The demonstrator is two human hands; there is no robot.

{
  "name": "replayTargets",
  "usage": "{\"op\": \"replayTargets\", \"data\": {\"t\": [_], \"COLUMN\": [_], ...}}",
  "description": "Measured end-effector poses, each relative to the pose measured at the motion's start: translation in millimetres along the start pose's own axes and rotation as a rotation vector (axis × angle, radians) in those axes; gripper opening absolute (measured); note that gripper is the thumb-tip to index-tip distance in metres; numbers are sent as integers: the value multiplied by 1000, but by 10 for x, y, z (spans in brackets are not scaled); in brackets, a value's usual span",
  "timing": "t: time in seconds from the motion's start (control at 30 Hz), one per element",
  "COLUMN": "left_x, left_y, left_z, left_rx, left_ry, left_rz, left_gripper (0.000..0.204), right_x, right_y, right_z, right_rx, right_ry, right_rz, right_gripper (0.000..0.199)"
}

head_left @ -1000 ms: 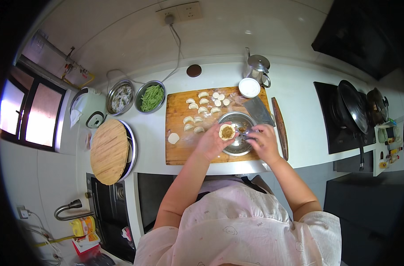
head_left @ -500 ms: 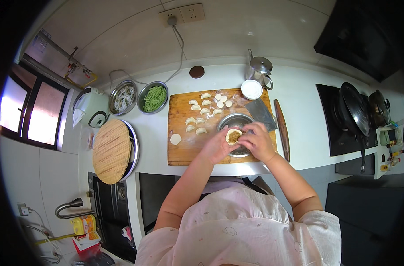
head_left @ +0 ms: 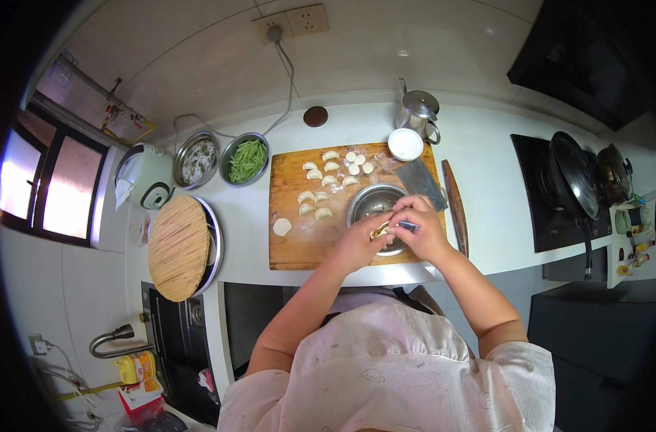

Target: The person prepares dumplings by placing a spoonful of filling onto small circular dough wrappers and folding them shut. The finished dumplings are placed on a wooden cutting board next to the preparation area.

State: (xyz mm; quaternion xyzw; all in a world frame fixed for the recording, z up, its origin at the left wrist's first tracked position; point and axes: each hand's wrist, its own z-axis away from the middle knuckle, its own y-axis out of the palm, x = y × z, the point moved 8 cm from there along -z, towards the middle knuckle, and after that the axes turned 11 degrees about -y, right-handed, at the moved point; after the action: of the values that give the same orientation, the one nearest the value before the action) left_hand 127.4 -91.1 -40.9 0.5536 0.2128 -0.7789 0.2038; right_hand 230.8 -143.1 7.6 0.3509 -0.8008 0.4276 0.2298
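Over the steel bowl (head_left: 356, 204) my two hands meet around a filled dumpling (head_left: 380, 231), its wrapper now folded and mostly covered by fingers. My left hand (head_left: 356, 246) cups it from the left with closed fingers. From the other side my right hand (head_left: 423, 232) pinches at its edge. A small shiny bluish piece (head_left: 408, 226) shows by the right fingers; what it is I cannot make out. On the wooden board (head_left: 299, 248) lie several folded dumplings (head_left: 323, 213), several small dough pieces (head_left: 354, 170) and one flat round wrapper (head_left: 282, 227).
A scraper blade (head_left: 418, 182) lies on the board, with a rolling pin (head_left: 454, 209) right of it. Behind stand a white bowl of flour (head_left: 405, 145) and a steel kettle (head_left: 419, 108). Green beans (head_left: 248, 160) and a wooden lid (head_left: 176, 248) are at left, the stove (head_left: 540, 187) at right.
The wrapper, open with its filling showing half a second ago, is folded between my hands. My fingers have closed in around it. The view has shifted slightly.
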Motion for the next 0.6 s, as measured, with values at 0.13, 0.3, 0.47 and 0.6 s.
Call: {"op": "replayTargets", "data": {"t": [0.13,0.3,0.47,0.6], "left_x": [38,41,-14,4], "left_y": [-9,-83,-178,-178], "left_z": [-11,-29,-47,-76], "left_rx": [28,-29,-40,-31], "left_ry": [-1,2,-25,-7], "left_rz": [-17,167,283,357], "left_gripper": [40,36,34,33], "right_x": [-4,-68,-349,-410], "right_y": [-5,-56,187,324], "right_z": [-10,8,255,301], "right_rx": [-17,-156,-299,-376], "right_ry": [-1,87,352,447], "right_rz": [-24,-145,-533,-701], "right_gripper": [18,20,21,21]}}
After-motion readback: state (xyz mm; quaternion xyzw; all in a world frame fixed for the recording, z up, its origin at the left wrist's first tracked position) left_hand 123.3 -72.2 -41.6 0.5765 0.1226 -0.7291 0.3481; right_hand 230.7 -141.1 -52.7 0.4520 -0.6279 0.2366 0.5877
